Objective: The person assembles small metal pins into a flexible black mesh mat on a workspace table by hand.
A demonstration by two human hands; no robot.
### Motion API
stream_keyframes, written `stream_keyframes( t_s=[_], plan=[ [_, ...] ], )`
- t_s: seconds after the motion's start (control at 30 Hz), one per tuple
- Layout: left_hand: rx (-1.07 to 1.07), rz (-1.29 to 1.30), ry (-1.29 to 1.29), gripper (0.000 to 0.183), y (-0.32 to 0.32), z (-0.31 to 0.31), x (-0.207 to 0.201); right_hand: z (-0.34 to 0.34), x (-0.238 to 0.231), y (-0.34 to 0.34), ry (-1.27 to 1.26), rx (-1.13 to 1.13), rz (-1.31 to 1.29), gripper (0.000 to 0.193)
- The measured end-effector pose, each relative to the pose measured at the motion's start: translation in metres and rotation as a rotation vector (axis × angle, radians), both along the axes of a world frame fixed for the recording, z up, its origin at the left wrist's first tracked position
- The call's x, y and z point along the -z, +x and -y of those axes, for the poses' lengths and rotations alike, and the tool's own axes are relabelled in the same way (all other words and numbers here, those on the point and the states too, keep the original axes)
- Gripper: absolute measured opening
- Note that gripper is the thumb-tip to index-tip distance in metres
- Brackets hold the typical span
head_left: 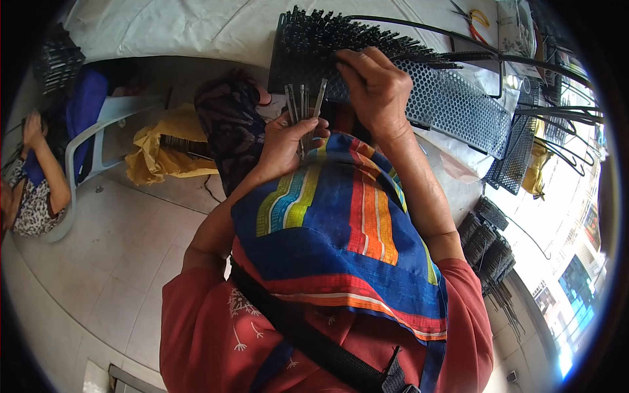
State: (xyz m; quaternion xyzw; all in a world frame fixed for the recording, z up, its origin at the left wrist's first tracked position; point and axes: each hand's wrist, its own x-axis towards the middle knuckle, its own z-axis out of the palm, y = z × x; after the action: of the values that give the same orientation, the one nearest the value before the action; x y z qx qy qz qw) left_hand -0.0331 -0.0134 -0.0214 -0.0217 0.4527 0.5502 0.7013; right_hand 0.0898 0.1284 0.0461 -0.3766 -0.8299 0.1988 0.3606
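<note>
My left hand (286, 141) is closed around several thin metal rods (304, 103), which stick up past the thumb in a loose fan. Further right and forward, my right hand (381, 88) has its thumb and index finger pinched together at the edge of a dense cluster of dark thin rods (321, 40). Whatever may be between those fingertips is too small to make out. The clustered rods stand in a black perforated metal tray (458, 108), whose holes show bare on its right part. A striped cloth (341, 223) covers my lap and chest.
Another person's hands (34, 130) are at the far left beside a pale plastic chair (108, 118). On the floor lies a yellow sack (154, 154). Orange-handled scissors (479, 19) rest at the back right. Curved black wires (563, 114) jut out at right, above dark bundles (488, 245).
</note>
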Motion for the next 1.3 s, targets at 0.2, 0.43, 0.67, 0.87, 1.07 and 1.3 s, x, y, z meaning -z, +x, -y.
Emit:
stream_keyframes(
  t_s=[0.2, 0.43, 0.67, 0.87, 1.07, 1.3],
  plan=[
    [-0.004, 0.018, 0.02, 0.017, -0.003, 0.0, -0.001, 0.014, 0.001, 0.01, 0.036, 0.056, 0.037, 0.015],
    [0.012, 0.084, 0.045, 0.019, 0.002, 0.0, -0.011, 0.031, 0.026, 0.017, -0.886, 0.026, 0.004, 0.016],
    [0.013, 0.181, -0.057, 0.018, -0.002, -0.004, -0.005, 0.031, 0.012, 0.025, -1.03, 0.145, -0.548, 0.005],
    [0.015, 0.096, -0.03, 0.018, 0.0, 0.002, 0.002, 0.014, -0.002, 0.033, -0.553, 0.208, -0.566, 0.011],
    [0.025, 0.111, -0.058, 0.018, 0.001, 0.0, -0.004, 0.005, 0.002, 0.03, -0.279, 0.133, -0.49, 0.014],
    [0.034, 0.061, -0.047, 0.017, 0.001, 0.0, -0.002, 0.005, 0.01, 0.035, -0.316, 0.15, -0.457, 0.016]
  ],
)
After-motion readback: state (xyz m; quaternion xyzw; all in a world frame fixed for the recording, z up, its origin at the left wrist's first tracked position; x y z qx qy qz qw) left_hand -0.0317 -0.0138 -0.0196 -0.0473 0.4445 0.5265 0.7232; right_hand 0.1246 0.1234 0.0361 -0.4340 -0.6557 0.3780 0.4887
